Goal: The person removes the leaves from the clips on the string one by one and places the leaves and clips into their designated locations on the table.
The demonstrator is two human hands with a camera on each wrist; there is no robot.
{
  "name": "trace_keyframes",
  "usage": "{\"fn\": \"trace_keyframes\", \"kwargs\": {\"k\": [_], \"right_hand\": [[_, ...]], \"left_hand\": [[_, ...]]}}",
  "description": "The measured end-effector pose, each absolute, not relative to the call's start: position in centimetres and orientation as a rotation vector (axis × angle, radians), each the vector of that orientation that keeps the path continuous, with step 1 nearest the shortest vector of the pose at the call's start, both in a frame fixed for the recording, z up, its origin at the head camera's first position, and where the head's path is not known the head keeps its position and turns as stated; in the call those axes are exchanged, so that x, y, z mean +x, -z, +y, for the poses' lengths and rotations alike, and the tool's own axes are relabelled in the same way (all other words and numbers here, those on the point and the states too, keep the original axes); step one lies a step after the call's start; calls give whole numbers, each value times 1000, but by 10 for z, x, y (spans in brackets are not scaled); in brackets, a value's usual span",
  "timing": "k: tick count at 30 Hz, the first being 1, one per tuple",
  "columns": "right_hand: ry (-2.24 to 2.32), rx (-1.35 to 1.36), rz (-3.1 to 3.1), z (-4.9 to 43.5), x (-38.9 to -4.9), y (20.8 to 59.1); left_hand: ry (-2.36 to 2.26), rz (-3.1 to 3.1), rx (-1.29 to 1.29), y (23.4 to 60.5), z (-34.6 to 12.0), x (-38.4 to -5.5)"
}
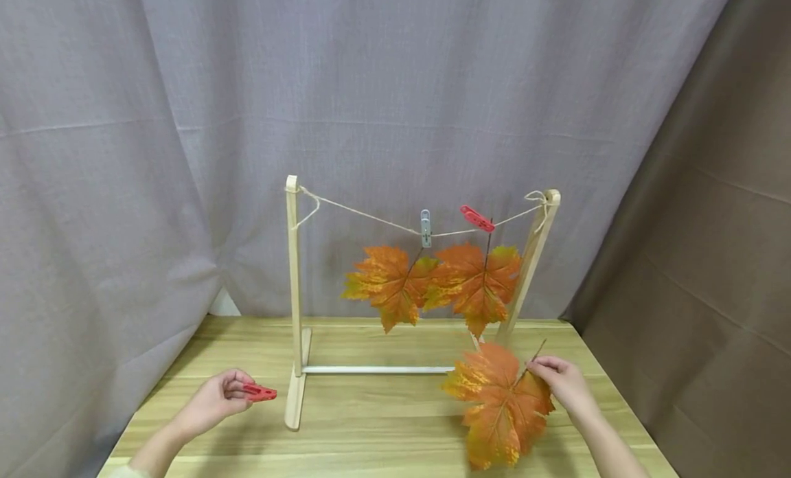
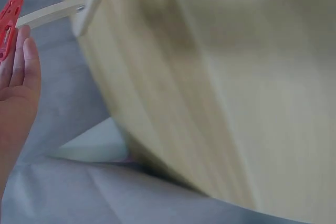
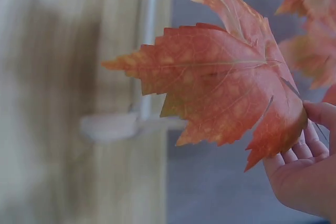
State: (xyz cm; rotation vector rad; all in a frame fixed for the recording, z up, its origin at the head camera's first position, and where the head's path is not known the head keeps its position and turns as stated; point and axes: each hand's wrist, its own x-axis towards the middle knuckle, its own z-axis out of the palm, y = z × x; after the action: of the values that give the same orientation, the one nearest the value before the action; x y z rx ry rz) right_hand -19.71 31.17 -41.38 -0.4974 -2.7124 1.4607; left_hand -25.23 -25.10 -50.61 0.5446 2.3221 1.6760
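My left hand (image 1: 218, 401) pinches a red clothespin (image 1: 259, 393) over the table's left side, outside the rack's left foot. In the left wrist view the same clothespin (image 2: 8, 27) sits at the fingertips. My right hand (image 1: 565, 383) holds an orange maple leaf (image 1: 503, 409) by its thin stem, in front of the rack's right end. The leaf (image 3: 210, 77) spreads out from the fingers in the right wrist view. Two similar leaves hang from the twine (image 1: 364, 213): one under a grey clothespin (image 1: 426, 229), the other under a second red clothespin (image 1: 477, 218).
The wooden rack has a left post (image 1: 294, 279), a right post (image 1: 530, 265) and a white bottom bar (image 1: 377, 370). It stands on a wood-grain table (image 1: 371, 437). Grey curtains (image 1: 371, 86) rise behind, and a darker curtain (image 1: 711, 258) hangs at the right.
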Motion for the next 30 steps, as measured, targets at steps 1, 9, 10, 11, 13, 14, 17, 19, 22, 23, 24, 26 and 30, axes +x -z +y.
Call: {"fn": "trace_keyframes", "kwargs": {"k": [1,9,10,11,13,14,17,19,22,23,24,26,30], "right_hand": [[-1456,-526,-2724,319,-196,418],[-1388,-662,-2759,374,-193,461],[-1366,-674,-2768,366,-187,452],[-1359,-682,-2771,369,-187,455],[-1365,-701,-2768,374,-186,460],[-1375,-710,-2759,375,-186,462],[-1387,-732,-2741,380,-185,469],[-1402,-741,-2732,383,-185,474],[-1393,-754,-2728,387,-184,483],[-1385,-744,-2731,388,-184,486],[-1371,-746,-2733,389,-185,489],[-1320,-732,-2752,392,-185,495],[-1230,-721,-2805,395,-185,504]], "left_hand": [[-1673,2311,545,511,-252,-251],[-1654,2290,541,544,-258,-240],[-1652,2284,536,547,-258,-239],[-1650,2277,527,550,-259,-238],[-1649,2252,516,556,-260,-236],[-1650,2249,522,559,-260,-235],[-1652,2237,520,566,-260,-233],[-1654,2230,518,570,-261,-232],[-1660,2205,495,573,-260,-231],[-1658,2203,495,574,-260,-231],[-1658,2202,498,574,-260,-230],[-1650,2212,499,576,-259,-230],[-1616,2240,476,579,-258,-229]]}}
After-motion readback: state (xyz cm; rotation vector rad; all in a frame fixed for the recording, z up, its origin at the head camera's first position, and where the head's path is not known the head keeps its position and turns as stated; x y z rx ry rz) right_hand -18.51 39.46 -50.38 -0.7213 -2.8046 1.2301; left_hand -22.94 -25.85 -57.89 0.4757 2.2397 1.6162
